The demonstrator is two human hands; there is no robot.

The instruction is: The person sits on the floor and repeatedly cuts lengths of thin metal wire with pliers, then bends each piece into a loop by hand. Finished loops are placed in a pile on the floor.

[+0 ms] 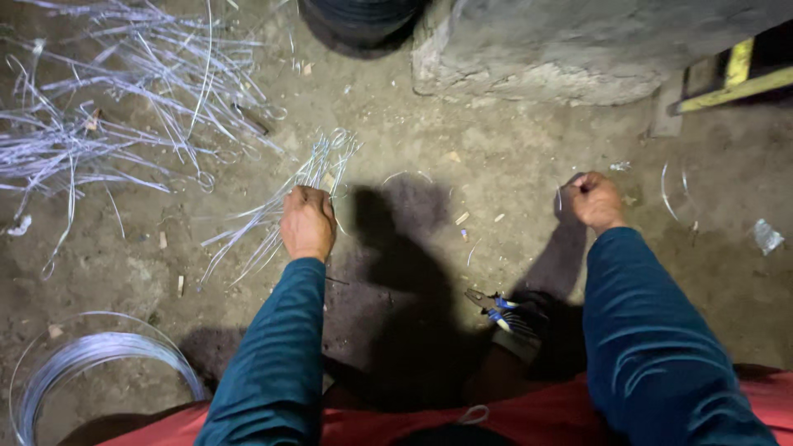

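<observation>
My left hand (pixel 307 221) is closed around a bundle of thin cut wire pieces (pixel 289 198) that fans out over the dirt floor toward the upper right and lower left. My right hand (pixel 593 200) is a closed fist held out to the right; a thin wire seems to run from it, but it is too fine to see clearly. Both arms wear dark teal sleeves. Blue-handled pliers (pixel 496 307) lie on the ground between my arms, near my knee.
A large pile of cut wire pieces (pixel 116 107) covers the floor at upper left. A coil of wire (pixel 91 359) lies at lower left. A concrete block (pixel 578 49) and a yellow-edged object (pixel 735 78) stand at the back right, a dark round object (pixel 359 25) at top.
</observation>
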